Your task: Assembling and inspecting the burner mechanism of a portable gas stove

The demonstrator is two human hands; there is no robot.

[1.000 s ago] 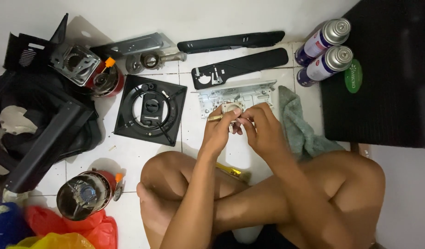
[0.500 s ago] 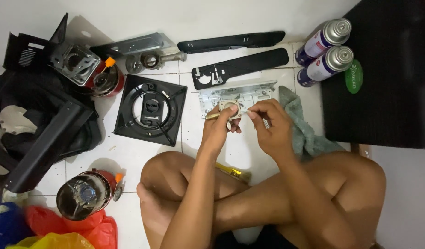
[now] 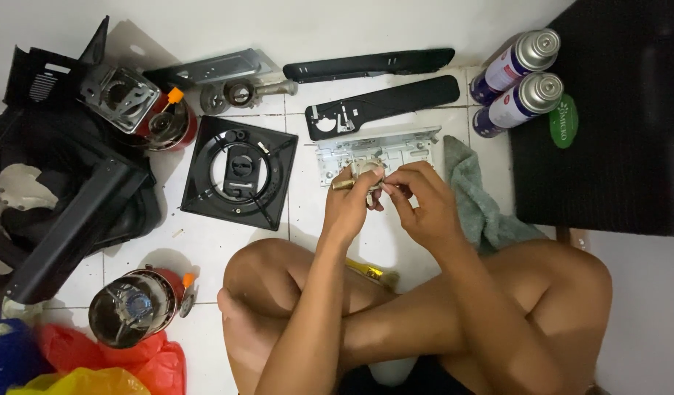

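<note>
Beside two spray cans [image 3: 514, 82], both hands [image 3: 388, 201] grip one valve [image 3: 360, 174].

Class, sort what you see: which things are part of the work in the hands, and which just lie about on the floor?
In hand: left hand, right hand, small brass valve part.

Lying about: grey metal bracket, square black burner plate, two spray cans, grey rag, two black strips.

Both hands [image 3: 384, 201] on a small metal valve part [image 3: 362, 172] above white floor tiles [image 3: 227, 249].
</note>
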